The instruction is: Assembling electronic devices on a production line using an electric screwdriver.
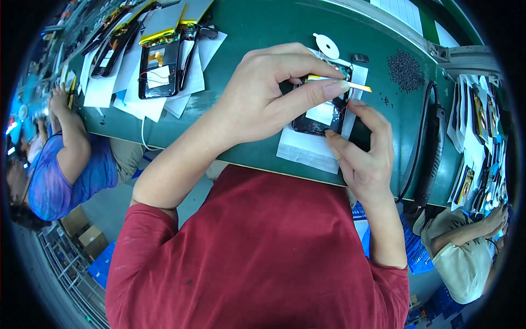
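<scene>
My left hand (279,90) pinches a thin flat battery (359,86) with yellow tape along its edge, tilted so it shows nearly edge-on. Under it, an opened black device housing (312,127) lies on white paper (307,151), with a white rectangle inside and a green circuit board at its far end, partly hidden by my fingers. My right hand (368,148) grips the housing, its thumb at the near edge and a finger at the right side. A thin red wire shows by that finger. Just beyond the housing is a white disc (327,46) with a tab.
At left on the green table (235,19) lie opened black housings (159,74) with silver batteries (164,23) and papers. To the right are a heap of tiny black parts (405,70), a black corded tool (432,148) and papers with more units (479,137). Other people sit on both sides.
</scene>
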Demonstrator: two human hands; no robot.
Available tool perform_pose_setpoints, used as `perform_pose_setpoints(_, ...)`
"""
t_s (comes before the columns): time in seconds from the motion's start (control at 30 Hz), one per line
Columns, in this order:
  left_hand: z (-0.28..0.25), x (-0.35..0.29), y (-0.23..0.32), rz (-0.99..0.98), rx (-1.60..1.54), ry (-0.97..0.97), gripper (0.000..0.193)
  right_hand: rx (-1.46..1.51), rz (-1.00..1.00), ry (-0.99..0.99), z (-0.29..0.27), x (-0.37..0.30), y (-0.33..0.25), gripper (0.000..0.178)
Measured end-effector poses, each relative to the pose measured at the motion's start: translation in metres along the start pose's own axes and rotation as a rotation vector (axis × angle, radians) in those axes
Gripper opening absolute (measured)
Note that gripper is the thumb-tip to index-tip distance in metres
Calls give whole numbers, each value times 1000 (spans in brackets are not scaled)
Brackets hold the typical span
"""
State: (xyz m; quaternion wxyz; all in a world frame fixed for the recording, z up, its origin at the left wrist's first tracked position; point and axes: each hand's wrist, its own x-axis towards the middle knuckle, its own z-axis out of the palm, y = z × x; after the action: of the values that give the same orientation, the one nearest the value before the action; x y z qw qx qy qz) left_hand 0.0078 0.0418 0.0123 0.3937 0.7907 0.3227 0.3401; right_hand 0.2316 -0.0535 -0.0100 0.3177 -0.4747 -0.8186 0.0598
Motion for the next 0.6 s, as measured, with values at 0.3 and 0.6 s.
perform_pose_setpoints(0.3,-5,-15,20,46,317,-206,53,395,517,35,-7,4,-4,53)
perform_pose_setpoints(0.6,-8,-9,18,78,471,-270,74,385,552,104,2,11,0,35)
